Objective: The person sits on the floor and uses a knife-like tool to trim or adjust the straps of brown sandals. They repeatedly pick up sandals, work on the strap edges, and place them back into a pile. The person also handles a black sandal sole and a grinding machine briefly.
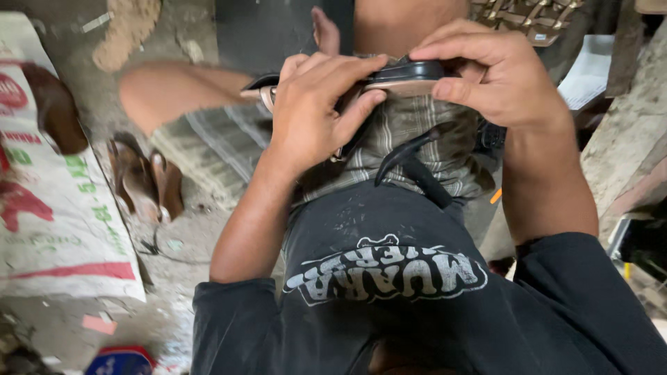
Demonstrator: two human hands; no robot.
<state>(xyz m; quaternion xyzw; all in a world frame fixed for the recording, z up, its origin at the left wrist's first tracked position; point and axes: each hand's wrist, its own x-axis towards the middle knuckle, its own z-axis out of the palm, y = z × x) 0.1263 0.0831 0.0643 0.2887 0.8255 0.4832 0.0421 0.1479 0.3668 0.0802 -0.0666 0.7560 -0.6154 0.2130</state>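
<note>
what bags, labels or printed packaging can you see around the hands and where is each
Printed sack: lying flat on the floor at far left, white woven, with red and green print.
Round lid or tin: bottom left floor, blue with red edge, partly cut off.
White sheet: upper right, plain paper or card, no print legible.

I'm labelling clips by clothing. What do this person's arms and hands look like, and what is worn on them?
Both arms are bare below short dark sleeves of a dark T-shirt with a pale printed design. The left hand and right hand are bare: no gloves, rings, watch or bands show.
</note>
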